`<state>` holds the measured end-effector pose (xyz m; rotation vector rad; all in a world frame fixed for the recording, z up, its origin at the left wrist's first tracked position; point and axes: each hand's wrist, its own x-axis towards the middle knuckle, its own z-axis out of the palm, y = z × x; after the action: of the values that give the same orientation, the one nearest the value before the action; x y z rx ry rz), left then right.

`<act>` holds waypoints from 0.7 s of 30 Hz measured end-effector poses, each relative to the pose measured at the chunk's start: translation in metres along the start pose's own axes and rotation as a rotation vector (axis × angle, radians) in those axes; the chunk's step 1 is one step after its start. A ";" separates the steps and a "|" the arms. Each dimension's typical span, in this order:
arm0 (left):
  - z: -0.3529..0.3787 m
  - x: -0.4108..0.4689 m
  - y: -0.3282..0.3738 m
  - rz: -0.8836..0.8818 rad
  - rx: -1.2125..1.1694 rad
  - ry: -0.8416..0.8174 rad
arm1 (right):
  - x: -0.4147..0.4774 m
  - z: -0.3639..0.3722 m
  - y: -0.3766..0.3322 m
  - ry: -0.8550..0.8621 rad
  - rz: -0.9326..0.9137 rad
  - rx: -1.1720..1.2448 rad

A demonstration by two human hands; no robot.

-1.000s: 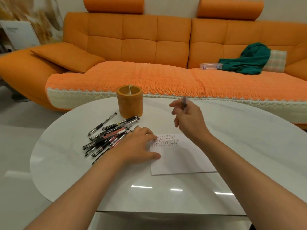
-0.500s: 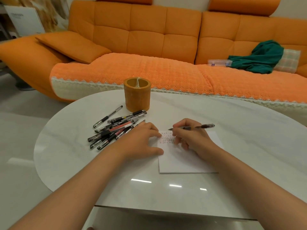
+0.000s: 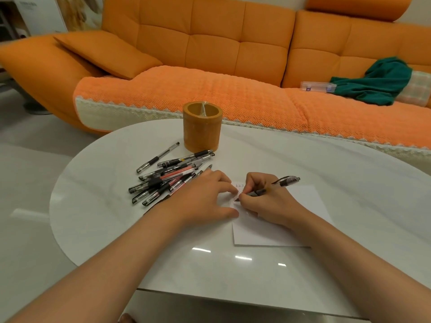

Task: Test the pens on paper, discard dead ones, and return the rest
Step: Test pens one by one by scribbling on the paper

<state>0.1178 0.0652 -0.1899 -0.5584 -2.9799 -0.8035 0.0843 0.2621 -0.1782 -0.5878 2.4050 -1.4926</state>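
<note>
Head view, down over the desk [image 3: 326, 164]: pinches a black pen [image 3: 285, 182] in the right hand [image 3: 268, 203], tip touching the paper [image 3: 268, 234] midway between the desk's side edges. Presses the paper's left edge under the left hand [image 3: 203, 199], fingers flat. Shows a pile of pens [image 3: 168, 180] toward the left edge, with an orange cup [image 3: 202, 129] near the far edge.
</note>
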 end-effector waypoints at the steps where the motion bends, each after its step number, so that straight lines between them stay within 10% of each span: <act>1: 0.000 0.000 0.000 0.005 0.005 0.002 | 0.000 0.000 0.001 -0.006 -0.002 -0.005; 21: 0.003 0.001 0.001 -0.020 0.003 -0.001 | 0.001 0.003 0.004 -0.001 -0.055 -0.091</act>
<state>0.1171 0.0677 -0.1920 -0.5290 -2.9917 -0.8000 0.0841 0.2609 -0.1836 -0.6797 2.4860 -1.4098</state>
